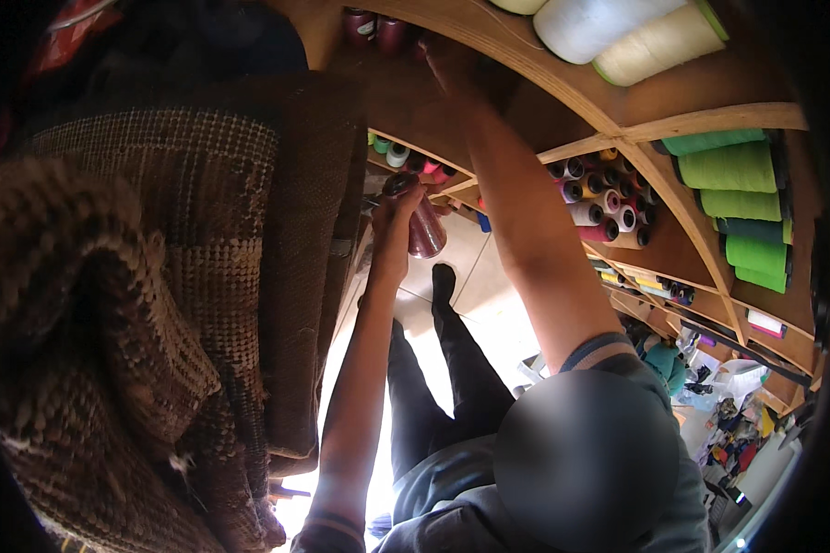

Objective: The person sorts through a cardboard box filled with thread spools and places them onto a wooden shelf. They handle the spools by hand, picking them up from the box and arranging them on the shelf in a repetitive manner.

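Note:
My left hand (398,210) is closed around a dark red cone of thread (428,232), held above the tiled floor. My right arm stretches up and forward into a shadowed shelf compartment. There my right hand (435,66) is beside dark red thread spools (392,37) standing at the back. Its fingers are dark and hard to make out, so whether they touch a spool cannot be told.
Brown woven fabric (221,276) is piled along the left. Wooden shelves (609,124) curve across the right, with green thread cones (729,170), white and cream cones (659,41) and several mixed spools (610,198). Clutter (733,405) lies at the lower right.

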Motion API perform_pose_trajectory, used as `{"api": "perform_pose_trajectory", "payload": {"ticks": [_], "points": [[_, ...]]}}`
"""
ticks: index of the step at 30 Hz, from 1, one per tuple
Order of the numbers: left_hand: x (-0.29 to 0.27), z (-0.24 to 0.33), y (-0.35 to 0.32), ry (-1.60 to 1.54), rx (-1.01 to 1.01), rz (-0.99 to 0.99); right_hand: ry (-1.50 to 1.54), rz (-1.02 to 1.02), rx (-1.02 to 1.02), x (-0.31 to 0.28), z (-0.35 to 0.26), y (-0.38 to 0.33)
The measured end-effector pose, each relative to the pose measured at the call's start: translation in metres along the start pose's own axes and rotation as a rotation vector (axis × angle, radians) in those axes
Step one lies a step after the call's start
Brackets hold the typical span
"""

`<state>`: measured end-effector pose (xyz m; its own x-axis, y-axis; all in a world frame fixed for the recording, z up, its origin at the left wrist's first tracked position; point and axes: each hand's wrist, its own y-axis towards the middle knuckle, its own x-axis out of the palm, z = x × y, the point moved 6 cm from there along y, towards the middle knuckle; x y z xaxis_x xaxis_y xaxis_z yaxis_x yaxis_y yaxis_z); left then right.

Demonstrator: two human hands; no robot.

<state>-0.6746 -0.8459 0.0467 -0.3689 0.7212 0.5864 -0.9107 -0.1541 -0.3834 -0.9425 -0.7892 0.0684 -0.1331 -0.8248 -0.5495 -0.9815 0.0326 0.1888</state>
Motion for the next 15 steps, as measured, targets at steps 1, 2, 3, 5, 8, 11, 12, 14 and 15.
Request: {"api": "perform_pose_trajectory", "payload": {"ticks": [1, 2, 3, 5, 8, 11, 12, 14, 15], "points": [[0.000, 0.001, -0.002, -0.008, -0.002, 0.003, -0.013, 0.013, -0.031, 0.003, 0.000, 0.005], [-0.001, 0.002, -0.003, -0.017, -0.003, 0.005, -0.018, 0.017, -0.058, 0.006, 0.000, 0.009], [-0.003, 0.002, -0.003, -0.007, -0.001, 0.001, -0.027, 0.023, -0.082, 0.009, -0.001, 0.013], [-0.006, 0.001, -0.003, 0.011, 0.002, -0.006, -0.038, 0.035, -0.122, 0.016, -0.001, 0.019], [-0.006, 0.001, -0.005, 0.004, -0.001, -0.007, -0.050, 0.056, -0.169, 0.020, -0.001, 0.023], [-0.006, -0.001, -0.004, 0.010, 0.001, -0.005, -0.058, 0.073, -0.213, 0.018, -0.001, 0.024], [-0.006, -0.001, -0.002, 0.012, -0.008, -0.001, -0.061, 0.082, -0.228, 0.015, -0.001, 0.023], [-0.004, -0.002, 0.002, 0.014, -0.025, 0.005, -0.064, 0.102, -0.271, 0.009, -0.001, 0.021], [-0.005, -0.001, 0.004, 0.033, -0.016, 0.028, -0.062, 0.114, -0.296, 0.005, -0.001, 0.019]]}}
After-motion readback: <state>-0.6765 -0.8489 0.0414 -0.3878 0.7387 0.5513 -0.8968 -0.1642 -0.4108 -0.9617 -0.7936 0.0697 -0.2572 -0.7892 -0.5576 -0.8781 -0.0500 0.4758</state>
